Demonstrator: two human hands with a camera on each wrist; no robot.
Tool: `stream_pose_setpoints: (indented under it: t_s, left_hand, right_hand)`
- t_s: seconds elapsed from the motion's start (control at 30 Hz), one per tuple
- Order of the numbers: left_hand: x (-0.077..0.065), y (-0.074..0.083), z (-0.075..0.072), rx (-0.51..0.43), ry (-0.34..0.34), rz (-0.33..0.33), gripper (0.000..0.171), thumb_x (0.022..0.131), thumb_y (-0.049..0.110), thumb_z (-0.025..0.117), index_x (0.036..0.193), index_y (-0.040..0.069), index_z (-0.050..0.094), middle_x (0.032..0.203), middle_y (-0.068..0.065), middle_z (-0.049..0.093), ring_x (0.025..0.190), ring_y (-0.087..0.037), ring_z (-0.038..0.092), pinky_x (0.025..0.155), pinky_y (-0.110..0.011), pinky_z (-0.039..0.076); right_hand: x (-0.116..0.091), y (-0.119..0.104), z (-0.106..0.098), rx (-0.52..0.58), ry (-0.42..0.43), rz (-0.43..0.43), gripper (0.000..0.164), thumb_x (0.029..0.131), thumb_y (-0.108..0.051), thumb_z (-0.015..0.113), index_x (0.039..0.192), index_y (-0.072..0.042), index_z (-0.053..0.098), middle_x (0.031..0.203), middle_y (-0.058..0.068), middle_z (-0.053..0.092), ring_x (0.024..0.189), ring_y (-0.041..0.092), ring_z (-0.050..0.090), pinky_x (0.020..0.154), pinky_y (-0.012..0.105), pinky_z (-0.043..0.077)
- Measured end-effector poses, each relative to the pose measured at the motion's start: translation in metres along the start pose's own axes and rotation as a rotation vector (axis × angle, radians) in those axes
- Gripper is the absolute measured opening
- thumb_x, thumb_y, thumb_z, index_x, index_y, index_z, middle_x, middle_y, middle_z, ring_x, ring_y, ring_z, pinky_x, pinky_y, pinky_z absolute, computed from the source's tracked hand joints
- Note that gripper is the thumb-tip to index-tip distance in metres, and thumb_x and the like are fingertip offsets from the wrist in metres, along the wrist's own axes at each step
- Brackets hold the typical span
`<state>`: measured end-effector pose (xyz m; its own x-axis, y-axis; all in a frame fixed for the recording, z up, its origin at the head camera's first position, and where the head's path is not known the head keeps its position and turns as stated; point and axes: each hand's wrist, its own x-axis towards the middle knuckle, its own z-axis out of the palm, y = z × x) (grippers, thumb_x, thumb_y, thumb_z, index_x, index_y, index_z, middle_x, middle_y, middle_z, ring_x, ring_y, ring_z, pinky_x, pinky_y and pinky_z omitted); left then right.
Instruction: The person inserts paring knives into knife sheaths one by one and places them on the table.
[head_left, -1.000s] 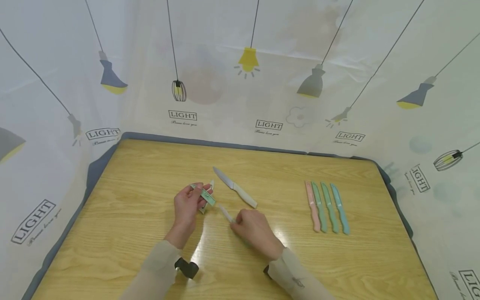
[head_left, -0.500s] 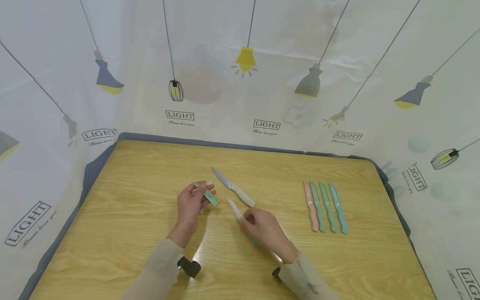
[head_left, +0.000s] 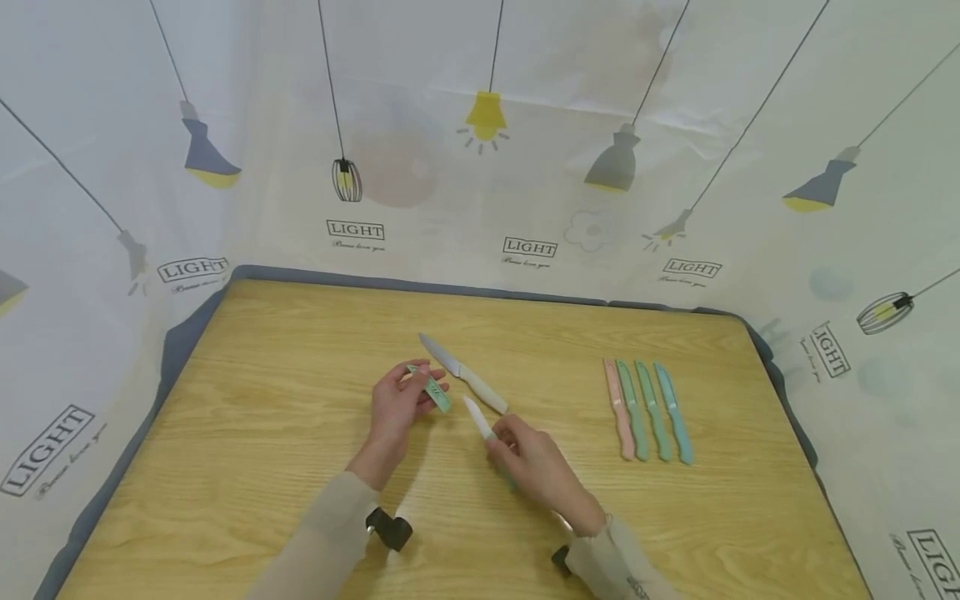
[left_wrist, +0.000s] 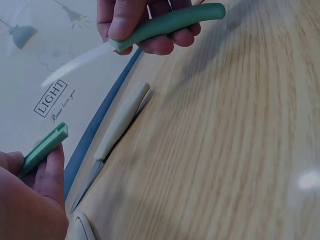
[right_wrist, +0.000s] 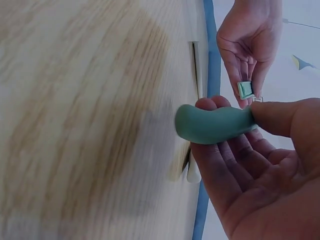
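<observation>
My left hand (head_left: 392,408) pinches a green blade sheath (head_left: 437,395) between thumb and fingers. In the right wrist view, the sheath's end (right_wrist: 245,90) points toward the camera. My right hand (head_left: 536,467) grips a small paring knife by its green handle (left_wrist: 172,25); its pale blade (head_left: 478,415) is bare and points up and left, apart from the sheath. Just beyond both hands, a larger knife with a cream handle (head_left: 483,390) and grey blade lies on the table. A white, dark-edged piece (left_wrist: 82,227) lies beside that blade, hidden behind my left hand in the head view.
Several knives lie side by side at the right: a pink one (head_left: 618,408), green ones (head_left: 654,408) and a blue one (head_left: 673,412). The wooden table (head_left: 300,333) has a blue-grey border (head_left: 420,290) and a printed curtain (head_left: 450,208) behind it.
My left hand has shifted right with the sheath, over the white piece. The right hand has drawn the knife away to the right, and its blade now tilts more steeply upward.
</observation>
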<state>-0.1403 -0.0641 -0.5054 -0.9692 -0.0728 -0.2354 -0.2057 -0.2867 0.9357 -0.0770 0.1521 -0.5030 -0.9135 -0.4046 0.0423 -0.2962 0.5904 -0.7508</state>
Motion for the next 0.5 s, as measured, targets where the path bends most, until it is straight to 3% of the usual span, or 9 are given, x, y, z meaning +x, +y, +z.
stream_pose_setpoints:
  t_s: [0.2, 0.5]
  left_hand:
    - [0.0021, -0.0017, 0.0038, -0.029, -0.037, -0.008, 0.037, 0.098, 0.019, 0.057, 0.123, -0.007, 0.054, 0.11, -0.023, 0.068, 0.092, -0.028, 0.069, 0.077, -0.038, 0.058]
    - [0.0026, -0.0005, 0.01, -0.04, -0.067, -0.017, 0.041, 0.099, 0.018, 0.055, 0.127, -0.01, 0.051, 0.114, -0.025, 0.065, 0.103, -0.037, 0.063, 0.083, -0.041, 0.056]
  right_hand:
    - [-0.0022, 0.0003, -0.0017, 0.101, -0.013, 0.055, 0.018, 0.1, -0.019, 0.052, 0.109, -0.005, 0.059, 0.089, 0.001, 0.069, 0.076, 0.014, 0.067, 0.062, 0.022, 0.056]
    - [-0.0045, 0.0013, -0.0028, 0.157, -0.029, 0.143, 0.023, 0.099, -0.024, 0.054, 0.108, -0.005, 0.062, 0.088, 0.002, 0.069, 0.077, 0.014, 0.066, 0.063, 0.024, 0.056]
